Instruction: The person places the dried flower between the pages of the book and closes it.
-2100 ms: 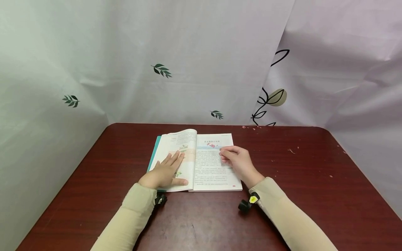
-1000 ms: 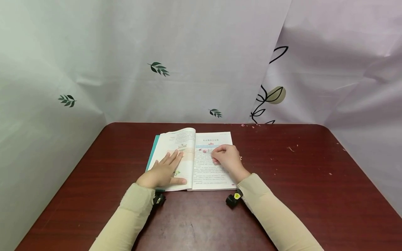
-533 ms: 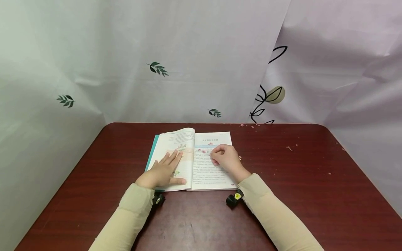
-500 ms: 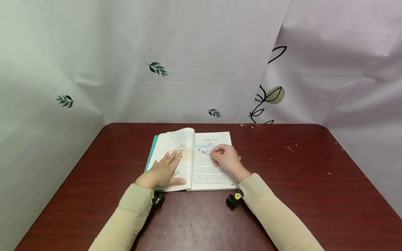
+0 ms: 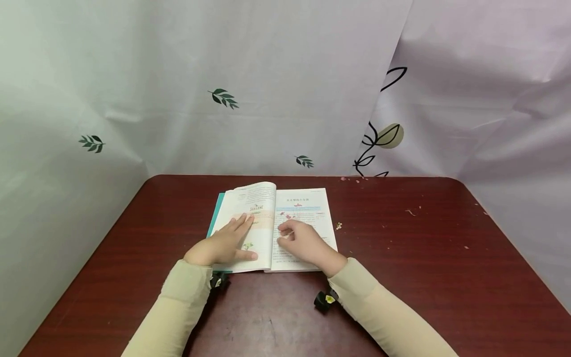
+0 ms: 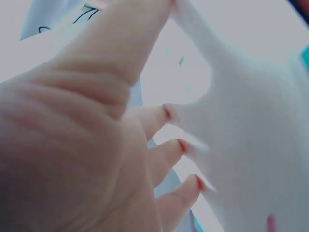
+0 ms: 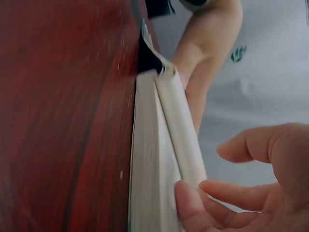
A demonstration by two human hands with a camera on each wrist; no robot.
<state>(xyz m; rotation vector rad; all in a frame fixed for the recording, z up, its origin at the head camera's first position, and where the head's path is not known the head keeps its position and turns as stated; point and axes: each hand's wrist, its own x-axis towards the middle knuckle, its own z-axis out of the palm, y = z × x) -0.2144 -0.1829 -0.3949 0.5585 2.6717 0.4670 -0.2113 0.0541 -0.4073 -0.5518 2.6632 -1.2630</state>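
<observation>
An open book [image 5: 312,198] with a teal cover edge lies on the dark red table. My left hand [image 5: 220,244] rests on the left page [image 5: 263,198] with fingers spread, and its fingertips touch the paper in the left wrist view. Over the lower half of the right page, close to the spine, is my right hand [image 5: 308,243]. Its fingers are loosely bent. In the right wrist view the thumb [image 7: 239,147] stands apart from the fingers [image 7: 190,203], with nothing visible between them. Those fingertips are at the page surface; whether they press it I cannot tell.
The reddish-brown table [image 5: 428,258] extends on both sides of the book. A small pale mark [image 5: 339,225] lies right of the book. Behind hangs a light curtain [image 5: 267,124] with leaf prints. Each wrist wears a small black camera [image 5: 323,301].
My right hand has moved left and toward me, from the right page's outer side to near the spine, and its thumb and fingertips have parted. My left hand has shifted slightly left.
</observation>
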